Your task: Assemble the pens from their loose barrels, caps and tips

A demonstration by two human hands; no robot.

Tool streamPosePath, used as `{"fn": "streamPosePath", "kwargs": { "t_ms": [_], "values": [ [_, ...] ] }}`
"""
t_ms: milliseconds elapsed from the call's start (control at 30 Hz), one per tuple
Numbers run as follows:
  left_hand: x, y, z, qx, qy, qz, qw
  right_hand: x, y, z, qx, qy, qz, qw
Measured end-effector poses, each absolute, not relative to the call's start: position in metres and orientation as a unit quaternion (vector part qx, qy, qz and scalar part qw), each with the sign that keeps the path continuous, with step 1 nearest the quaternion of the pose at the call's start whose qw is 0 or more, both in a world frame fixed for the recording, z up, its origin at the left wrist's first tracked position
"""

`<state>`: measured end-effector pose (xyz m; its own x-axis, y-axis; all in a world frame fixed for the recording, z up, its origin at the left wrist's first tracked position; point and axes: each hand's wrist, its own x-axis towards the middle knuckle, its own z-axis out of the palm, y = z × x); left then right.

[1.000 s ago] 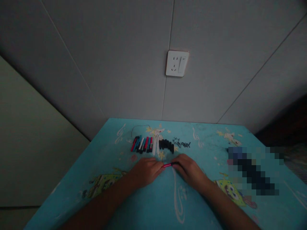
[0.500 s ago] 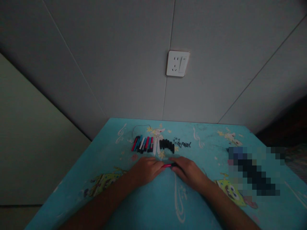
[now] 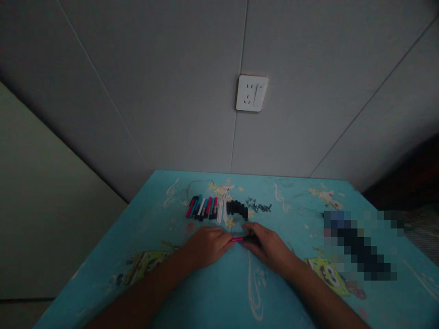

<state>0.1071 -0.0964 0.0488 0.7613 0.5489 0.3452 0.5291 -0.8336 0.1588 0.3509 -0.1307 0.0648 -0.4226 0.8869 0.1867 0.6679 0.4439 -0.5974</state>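
Both my hands rest on a blue cartoon-printed table (image 3: 219, 292) and pinch one red pen (image 3: 237, 238) between them. My left hand (image 3: 206, 246) grips its left end. My right hand (image 3: 268, 244) grips the dark right end. Just beyond lie a row of red, blue and black pen barrels (image 3: 203, 207), some white refills (image 3: 222, 208), a cluster of black caps (image 3: 237, 208) and a scatter of small dark parts (image 3: 259, 207).
A grey panelled wall with a white socket and switch (image 3: 251, 93) rises behind the table. A blurred-out dark object (image 3: 360, 246) lies on the table's right side. The table's left edge drops to a pale floor.
My hands have stayed on the red pen, the right fingers shifting slightly along it. The view has tilted a little.
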Motion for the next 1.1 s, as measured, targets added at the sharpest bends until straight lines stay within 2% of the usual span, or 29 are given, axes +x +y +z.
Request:
{"fn": "streamPosePath", "kwargs": {
  "t_ms": [133,367,500,767,1100],
  "values": [
    [0.107,-0.097,0.053,0.934,0.301,0.190,0.040,0.350,-0.130,0.066,-0.449,-0.836,0.215,0.230],
    [0.106,-0.097,0.061,0.921,0.343,0.176,0.047,0.354,-0.127,0.058,-0.509,-0.794,0.206,0.261],
    [0.104,-0.095,0.062,0.914,0.364,0.171,0.044,0.356,-0.126,0.060,-0.493,-0.803,0.202,0.265],
    [0.103,-0.097,0.059,0.944,0.303,0.128,0.008,0.355,-0.128,0.067,-0.464,-0.814,0.221,0.271],
    [0.100,-0.093,0.067,0.928,0.365,0.067,0.007,0.383,-0.113,0.070,-0.503,-0.771,0.260,0.291]
  ]
}}
